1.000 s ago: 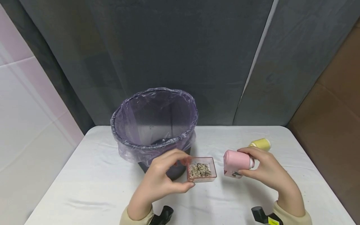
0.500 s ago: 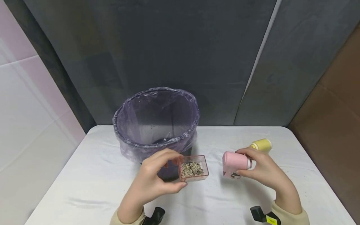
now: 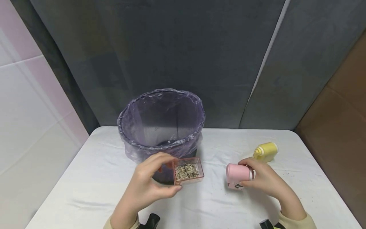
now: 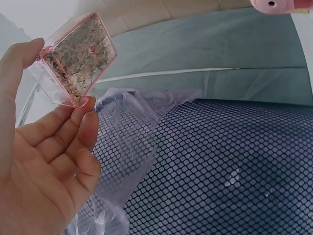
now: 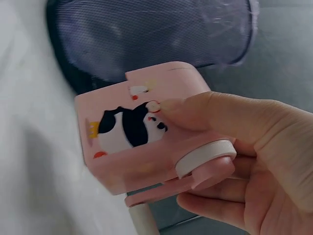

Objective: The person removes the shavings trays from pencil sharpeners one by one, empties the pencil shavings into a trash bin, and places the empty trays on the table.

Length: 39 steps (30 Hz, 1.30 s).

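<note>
My left hand (image 3: 150, 178) grips a small clear pink drawer (image 3: 188, 180) between thumb and fingers. Pale and dark shavings (image 3: 187, 171) lie in it. In the left wrist view the drawer (image 4: 80, 58) stands tilted beside the mesh of the bin. My right hand (image 3: 264, 179) holds a pink pencil sharpener (image 3: 237, 173) just to the right, low over the table. The right wrist view shows a panda picture on the sharpener (image 5: 117, 169), a white ring and a crank arm. A thumb presses on its side; some fingers are hidden behind it.
A dark mesh waste bin (image 3: 160, 148) lined with a purple plastic bag stands at the back, left of centre. Behind my right hand lies a yellow object (image 3: 267, 151) with a white ring. White cloth covers the table (image 3: 83, 178); a dark panel (image 3: 183, 47) rises behind it.
My left hand has moved left with the drawer, to just in front of the bin. The right hand has lowered the sharpener a little toward the table.
</note>
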### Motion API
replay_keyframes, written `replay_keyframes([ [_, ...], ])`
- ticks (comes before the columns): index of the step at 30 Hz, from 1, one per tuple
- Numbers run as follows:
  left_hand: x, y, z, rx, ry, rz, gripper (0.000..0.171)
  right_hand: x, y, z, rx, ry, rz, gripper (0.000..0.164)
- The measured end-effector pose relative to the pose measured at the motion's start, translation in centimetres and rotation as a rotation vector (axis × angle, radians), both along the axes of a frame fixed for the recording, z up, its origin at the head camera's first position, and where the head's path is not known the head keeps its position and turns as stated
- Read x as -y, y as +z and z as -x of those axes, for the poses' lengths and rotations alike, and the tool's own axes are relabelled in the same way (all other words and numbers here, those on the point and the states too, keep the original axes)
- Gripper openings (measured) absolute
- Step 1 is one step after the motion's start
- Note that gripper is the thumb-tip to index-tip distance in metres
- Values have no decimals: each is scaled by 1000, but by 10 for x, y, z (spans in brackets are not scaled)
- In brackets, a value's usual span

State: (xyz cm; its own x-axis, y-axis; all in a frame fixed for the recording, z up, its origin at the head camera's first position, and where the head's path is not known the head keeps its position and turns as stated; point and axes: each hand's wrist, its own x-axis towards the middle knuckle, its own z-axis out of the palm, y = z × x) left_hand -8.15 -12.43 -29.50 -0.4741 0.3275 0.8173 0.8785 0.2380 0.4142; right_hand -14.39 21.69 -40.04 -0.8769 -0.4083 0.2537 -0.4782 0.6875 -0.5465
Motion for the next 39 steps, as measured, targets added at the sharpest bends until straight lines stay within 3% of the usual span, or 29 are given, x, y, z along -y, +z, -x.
replay_keyframes([
  [17,12,1,-4,-14,66,-58,41,-1,-18,-1,24,-69,-40,53],
  [39,24,4,-5,-47,117,-122,41,1,-34,-4,61,-43,-71,53],
])
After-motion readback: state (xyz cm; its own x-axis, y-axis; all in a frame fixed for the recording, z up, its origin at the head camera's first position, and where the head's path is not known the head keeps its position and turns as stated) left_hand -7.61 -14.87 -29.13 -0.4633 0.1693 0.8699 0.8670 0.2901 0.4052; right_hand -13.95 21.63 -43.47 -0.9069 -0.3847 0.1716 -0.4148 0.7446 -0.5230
